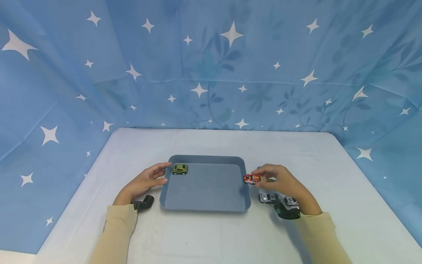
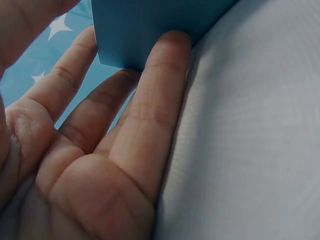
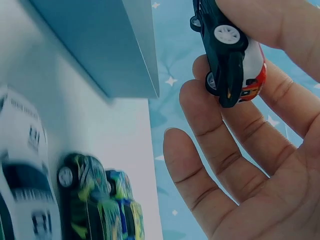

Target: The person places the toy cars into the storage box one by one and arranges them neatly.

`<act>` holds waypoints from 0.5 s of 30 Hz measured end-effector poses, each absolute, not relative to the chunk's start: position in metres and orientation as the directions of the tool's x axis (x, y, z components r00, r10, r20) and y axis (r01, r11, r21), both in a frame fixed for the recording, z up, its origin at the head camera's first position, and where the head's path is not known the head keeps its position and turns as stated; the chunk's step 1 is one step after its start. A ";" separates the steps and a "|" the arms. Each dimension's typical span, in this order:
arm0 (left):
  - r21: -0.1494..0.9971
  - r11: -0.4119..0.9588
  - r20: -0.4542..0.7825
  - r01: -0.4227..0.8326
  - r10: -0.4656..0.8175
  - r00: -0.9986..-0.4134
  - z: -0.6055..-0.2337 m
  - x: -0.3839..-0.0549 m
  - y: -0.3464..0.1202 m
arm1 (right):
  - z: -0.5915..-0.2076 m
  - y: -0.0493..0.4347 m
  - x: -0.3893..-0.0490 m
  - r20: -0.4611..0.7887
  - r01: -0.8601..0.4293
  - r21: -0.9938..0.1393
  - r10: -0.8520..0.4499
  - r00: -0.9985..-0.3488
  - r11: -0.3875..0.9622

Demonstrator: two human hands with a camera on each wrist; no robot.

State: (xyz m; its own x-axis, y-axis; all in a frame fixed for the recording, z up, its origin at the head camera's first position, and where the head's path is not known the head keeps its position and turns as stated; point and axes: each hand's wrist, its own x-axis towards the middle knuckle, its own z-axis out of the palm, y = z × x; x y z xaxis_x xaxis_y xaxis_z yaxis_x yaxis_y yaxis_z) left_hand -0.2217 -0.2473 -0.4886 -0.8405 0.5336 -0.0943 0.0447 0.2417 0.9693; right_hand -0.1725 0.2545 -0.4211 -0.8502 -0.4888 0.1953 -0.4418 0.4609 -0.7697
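Note:
My left hand (image 1: 145,180) rests at the left side of a shallow blue-grey tray (image 1: 206,187), fingers loosely extended. In the left wrist view its fingertips meet the tray's outer wall (image 2: 145,30). Over the tray's right rim, my right hand (image 1: 282,179) pinches a red toy car (image 1: 252,179) between thumb and fingers. The right wrist view shows this car (image 3: 225,55) tilted, its dark underside and wheels facing the camera, raised beside the tray wall (image 3: 100,35). A green toy car (image 1: 180,169) stands inside the tray at the back left corner.
Right of the tray, a silver-white toy car (image 1: 268,198) and another pale one (image 1: 291,201) stand on the white table (image 1: 197,238). Green patterned toy cars (image 3: 85,195) are beside them, mostly hidden under my right hand in the head view. A blue starry curtain (image 1: 211,66) hangs behind.

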 end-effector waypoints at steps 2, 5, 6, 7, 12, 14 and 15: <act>0.969 0.243 -0.099 0.039 0.533 -0.840 -0.489 -0.222 -0.247 | -0.422 0.251 -0.173 0.183 -0.431 -0.777 -0.490 -0.852 0.459; 0.970 0.243 -0.104 0.034 0.531 -0.841 -0.489 -0.222 -0.247 | -0.422 0.245 -0.173 0.159 -0.410 -0.788 -0.491 -0.856 0.460; 0.969 0.244 -0.104 0.034 0.530 -0.842 -0.489 -0.222 -0.247 | -0.423 0.243 -0.174 0.155 -0.408 -0.788 -0.492 -0.856 0.461; 0.969 0.246 -0.104 0.035 0.528 -0.843 -0.489 -0.222 -0.247 | -0.423 0.241 -0.174 0.151 -0.406 -0.789 -0.494 -0.856 0.462; 0.968 0.249 -0.101 0.040 0.525 -0.845 -0.489 -0.223 -0.247 | -0.423 0.233 -0.175 0.153 -0.415 -0.788 -0.508 -0.848 0.456; 0.967 0.250 -0.100 0.040 0.525 -0.845 -0.488 -0.223 -0.247 | -0.423 0.229 -0.176 0.161 -0.424 -0.787 -0.514 -0.842 0.448; 0.968 0.250 -0.100 0.040 0.524 -0.846 -0.488 -0.223 -0.248 | -0.423 0.228 -0.176 0.165 -0.429 -0.787 -0.517 -0.840 0.444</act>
State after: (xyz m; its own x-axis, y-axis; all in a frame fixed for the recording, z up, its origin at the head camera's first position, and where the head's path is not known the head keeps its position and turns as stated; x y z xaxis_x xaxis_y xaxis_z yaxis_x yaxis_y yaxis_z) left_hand -0.2231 -0.2476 -0.4882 -0.8456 0.5243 -0.1002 0.0402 0.2496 0.9675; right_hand -0.1761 0.2277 -0.4231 -0.8396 -0.5174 0.1653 -0.4286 0.4443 -0.7867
